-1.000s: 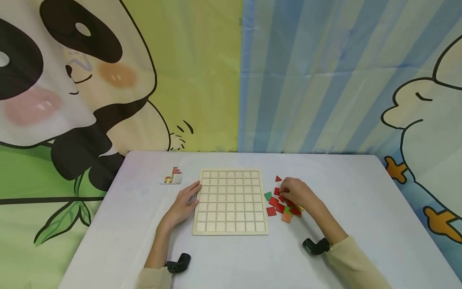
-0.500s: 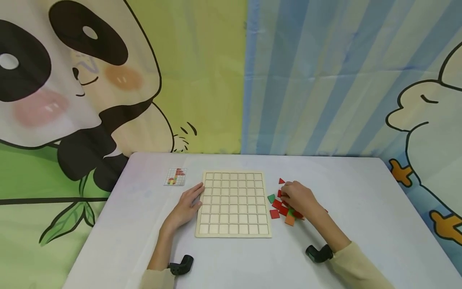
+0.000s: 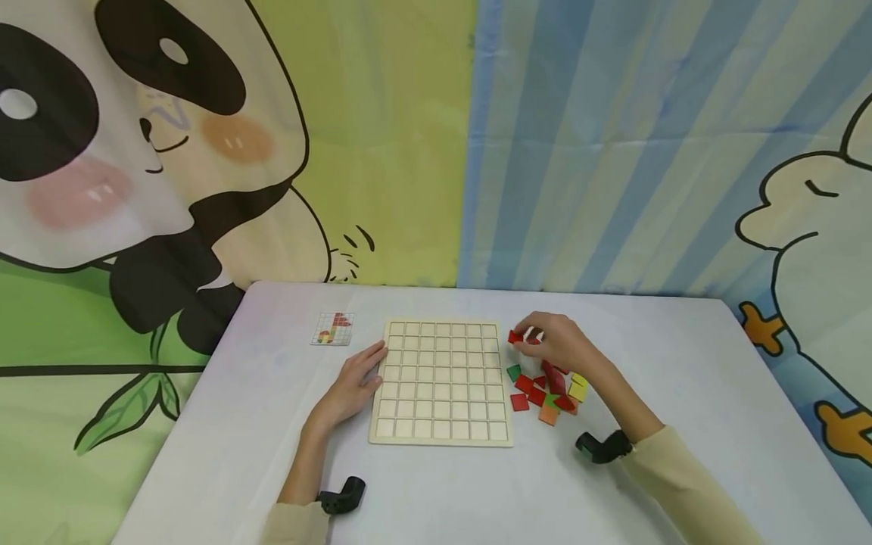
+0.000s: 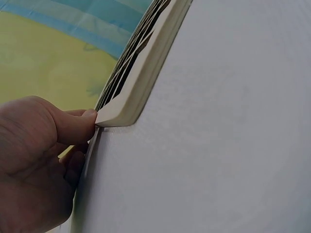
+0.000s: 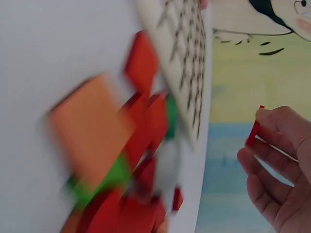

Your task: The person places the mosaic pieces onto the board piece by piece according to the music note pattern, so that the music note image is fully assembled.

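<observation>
My left hand (image 3: pixel 354 384) rests its straight fingers and thumb against the left edge of a pale wooden grid board (image 3: pixel 441 382); in the left wrist view the thumb (image 4: pixel 80 125) touches the board's corner (image 4: pixel 121 111). My right hand (image 3: pixel 557 342) is raised beyond the board's right side. It pinches a small red tile (image 3: pixel 515 337) between thumb and finger, seen edge-on as a thin red tile (image 5: pixel 253 132) in the right wrist view. Below that hand lies a loose pile of red, orange, green and yellow tiles, including an orange tile (image 3: pixel 548 414) and a green tile (image 3: pixel 514 372).
A small picture card (image 3: pixel 333 329) with a coloured grid pattern lies left of the board. Yellow tiles (image 3: pixel 577 387) sit at the pile's right side. The white table (image 3: pixel 436 499) meets a printed cloth backdrop (image 3: pixel 381 151) at its far edge.
My right hand has risen from the pile, up and left, with a red tile pinched in its fingers. More of the pile shows now. The left hand stays at the board.
</observation>
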A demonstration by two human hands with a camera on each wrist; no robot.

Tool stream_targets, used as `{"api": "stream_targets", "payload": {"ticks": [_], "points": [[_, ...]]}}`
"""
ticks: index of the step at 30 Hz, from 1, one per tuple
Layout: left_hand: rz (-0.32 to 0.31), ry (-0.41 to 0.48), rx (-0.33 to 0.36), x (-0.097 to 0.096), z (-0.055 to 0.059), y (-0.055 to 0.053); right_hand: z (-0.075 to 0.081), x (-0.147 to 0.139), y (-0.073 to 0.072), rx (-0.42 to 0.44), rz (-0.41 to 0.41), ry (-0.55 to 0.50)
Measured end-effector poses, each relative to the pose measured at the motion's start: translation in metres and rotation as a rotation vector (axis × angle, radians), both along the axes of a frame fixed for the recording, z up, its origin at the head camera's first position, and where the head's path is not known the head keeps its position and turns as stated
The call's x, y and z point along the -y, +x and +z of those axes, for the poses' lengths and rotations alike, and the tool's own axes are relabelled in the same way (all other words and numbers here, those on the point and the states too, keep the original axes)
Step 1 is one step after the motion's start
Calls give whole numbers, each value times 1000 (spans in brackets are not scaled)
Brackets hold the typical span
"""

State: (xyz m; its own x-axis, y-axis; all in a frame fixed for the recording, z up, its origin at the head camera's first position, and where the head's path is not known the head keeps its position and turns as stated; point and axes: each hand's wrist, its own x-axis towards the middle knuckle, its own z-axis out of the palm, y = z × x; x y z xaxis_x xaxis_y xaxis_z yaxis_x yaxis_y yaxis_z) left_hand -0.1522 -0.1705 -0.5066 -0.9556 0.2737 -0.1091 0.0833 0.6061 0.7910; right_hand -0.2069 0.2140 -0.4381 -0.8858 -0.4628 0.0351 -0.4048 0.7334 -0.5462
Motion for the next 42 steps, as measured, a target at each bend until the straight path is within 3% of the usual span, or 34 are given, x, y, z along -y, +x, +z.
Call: {"api": "stream_targets", "payload": {"ticks": [3, 7, 12, 16, 24, 34, 42], "points": [[1, 1, -10, 3, 0, 1, 3, 33, -18, -34, 116, -65], [5, 3, -22, 4, -1, 1, -7, 81, -44, -33, 250, -29], [-5, 3, -35, 2, -3, 0, -26, 114, -59, -6, 262, 111], [-7, 6, -25, -1, -3, -1, -32, 118, -57, -30, 230, 196], [-14, -2, -33, -1, -4, -3, -35, 118, -48, -195, 253, 256], [-4, -7, -28, 3, -4, 0, -30, 125, -45, -113, 231, 301], [-14, -16, -41, 2, -4, -2, -30, 123, -42, -156, 223, 328]]}}
